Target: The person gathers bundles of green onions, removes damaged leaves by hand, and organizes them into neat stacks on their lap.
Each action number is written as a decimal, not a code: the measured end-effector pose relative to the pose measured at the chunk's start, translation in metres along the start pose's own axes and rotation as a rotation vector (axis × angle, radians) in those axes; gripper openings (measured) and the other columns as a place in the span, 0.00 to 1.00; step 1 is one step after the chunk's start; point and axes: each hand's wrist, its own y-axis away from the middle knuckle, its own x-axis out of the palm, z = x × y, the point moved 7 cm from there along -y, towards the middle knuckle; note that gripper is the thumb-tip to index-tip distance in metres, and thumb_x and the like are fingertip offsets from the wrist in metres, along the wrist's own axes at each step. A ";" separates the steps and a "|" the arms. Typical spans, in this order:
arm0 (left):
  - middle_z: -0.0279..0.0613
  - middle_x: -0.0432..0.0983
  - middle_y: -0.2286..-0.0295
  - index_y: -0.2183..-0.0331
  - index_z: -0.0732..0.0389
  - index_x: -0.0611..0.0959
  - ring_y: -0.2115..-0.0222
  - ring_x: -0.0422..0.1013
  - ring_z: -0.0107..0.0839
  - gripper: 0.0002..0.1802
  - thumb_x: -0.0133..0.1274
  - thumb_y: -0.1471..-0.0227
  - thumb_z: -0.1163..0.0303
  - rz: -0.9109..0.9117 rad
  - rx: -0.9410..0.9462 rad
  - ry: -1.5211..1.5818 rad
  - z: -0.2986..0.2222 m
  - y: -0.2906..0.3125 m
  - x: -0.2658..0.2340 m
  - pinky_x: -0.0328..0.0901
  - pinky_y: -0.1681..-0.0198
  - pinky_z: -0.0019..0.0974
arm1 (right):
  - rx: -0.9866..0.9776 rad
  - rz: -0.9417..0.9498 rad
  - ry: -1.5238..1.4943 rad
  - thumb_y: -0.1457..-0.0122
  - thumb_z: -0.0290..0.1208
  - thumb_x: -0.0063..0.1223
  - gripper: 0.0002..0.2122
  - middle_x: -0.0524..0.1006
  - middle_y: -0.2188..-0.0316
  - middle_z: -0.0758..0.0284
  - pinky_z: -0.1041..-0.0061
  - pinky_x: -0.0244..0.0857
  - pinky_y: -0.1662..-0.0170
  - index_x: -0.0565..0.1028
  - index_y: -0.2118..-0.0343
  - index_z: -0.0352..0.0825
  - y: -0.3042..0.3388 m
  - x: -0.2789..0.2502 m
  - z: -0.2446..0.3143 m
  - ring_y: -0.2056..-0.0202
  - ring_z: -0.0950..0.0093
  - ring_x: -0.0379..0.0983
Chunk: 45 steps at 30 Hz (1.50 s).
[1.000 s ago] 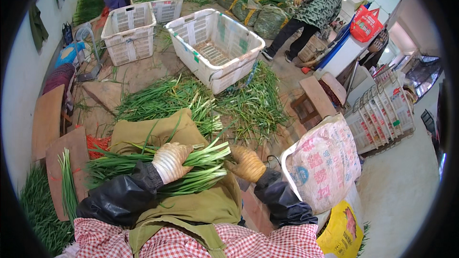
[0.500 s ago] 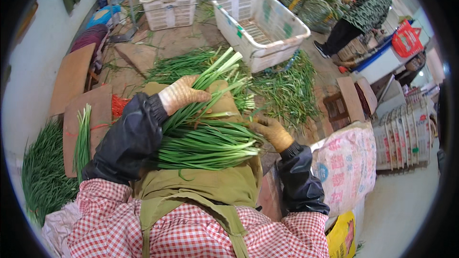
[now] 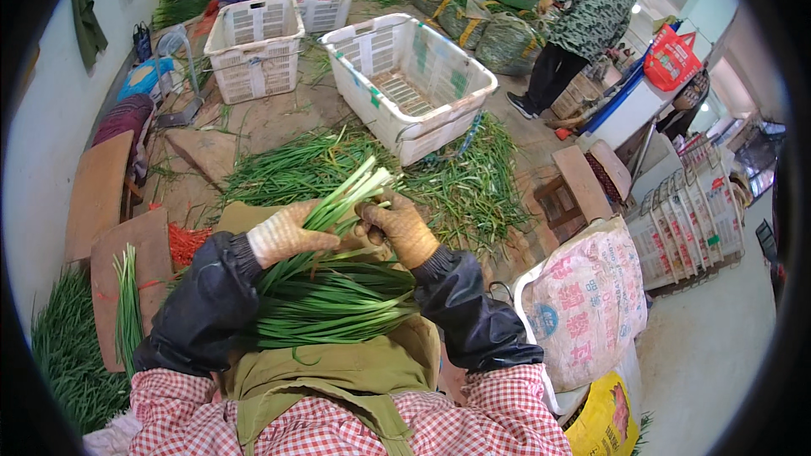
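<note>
My left hand (image 3: 290, 234) grasps stalks (image 3: 344, 200) near the apron's (image 3: 329, 367) far edge: likely light, easily bruised, best held by white ends (image 3: 377, 175); right hand (image 3: 400, 226), grip unclear.

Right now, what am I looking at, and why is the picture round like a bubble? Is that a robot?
No robot here: it's a person. A camera on their head looks down, and its wide lens bends everything and makes the dark, round edge.

The left hand, in a pale, stained glove, holds a small bunch of long green stalks with white ends. The right hand, gloved too, is up by those white ends; its fingertips are hard to make out.

A bigger heap of long green leaves lies on the olive-green cloth apron over the lap. On the floor ahead are loose green cuttings and a big white plastic crate.
</note>
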 end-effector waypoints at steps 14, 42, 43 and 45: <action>0.40 0.74 0.70 0.57 0.63 0.71 0.72 0.71 0.28 0.24 0.60 0.54 0.63 -0.109 0.058 -0.183 -0.004 0.001 -0.014 0.67 0.69 0.32 | -0.013 0.377 -0.334 0.47 0.27 0.53 0.31 0.73 0.63 0.65 0.80 0.70 0.66 0.54 0.40 0.38 0.007 0.014 0.023 0.67 0.78 0.73; 0.42 0.75 0.68 0.53 0.64 0.71 0.70 0.72 0.28 0.27 0.60 0.54 0.65 0.139 -0.112 0.510 0.014 0.005 -0.025 0.69 0.68 0.27 | -0.071 0.075 0.047 0.43 0.33 0.53 0.09 0.75 0.80 0.68 0.87 0.60 0.81 0.73 0.68 0.32 -0.022 0.021 0.007 0.84 0.83 0.66; 0.40 0.74 0.69 0.53 0.63 0.71 0.71 0.71 0.25 0.27 0.60 0.54 0.65 0.105 -0.097 0.557 0.007 0.008 -0.024 0.69 0.71 0.26 | -0.078 0.085 0.003 0.43 0.33 0.54 0.09 0.75 0.80 0.68 0.87 0.60 0.81 0.73 0.68 0.31 -0.021 0.025 0.008 0.84 0.83 0.66; 0.39 0.74 0.71 0.54 0.62 0.71 0.73 0.70 0.24 0.27 0.60 0.55 0.65 0.164 -0.061 0.526 0.007 0.004 -0.024 0.68 0.72 0.25 | -0.093 0.049 0.014 0.44 0.33 0.53 0.09 0.74 0.80 0.69 0.87 0.59 0.81 0.73 0.68 0.31 -0.021 0.025 0.009 0.84 0.83 0.66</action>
